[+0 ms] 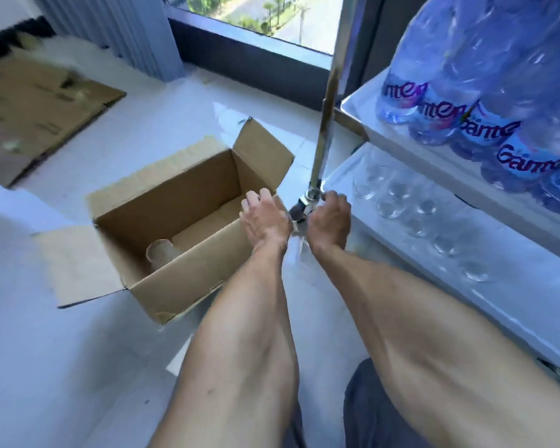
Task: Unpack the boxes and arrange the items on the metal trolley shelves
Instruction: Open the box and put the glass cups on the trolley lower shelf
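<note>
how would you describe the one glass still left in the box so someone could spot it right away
Find the open cardboard box on the white floor, left of the metal trolley. In its near left bottom corner sits a single clear glass. It is the only item inside, unlike the glasses grouped on the trolley's lower shelf.

Pale glossy tiled floor (162, 130), filling the left and centre of the frame, blue-tinted in daylight. Dark-framed window (265, 14) at top centre, with trees and a road visible outside. Grey ribbed panel (123, 27), possibly a curtain, at upper left beside the window. Flattened cardboard sheet (36, 105) lying on the floor at far left.
</note>
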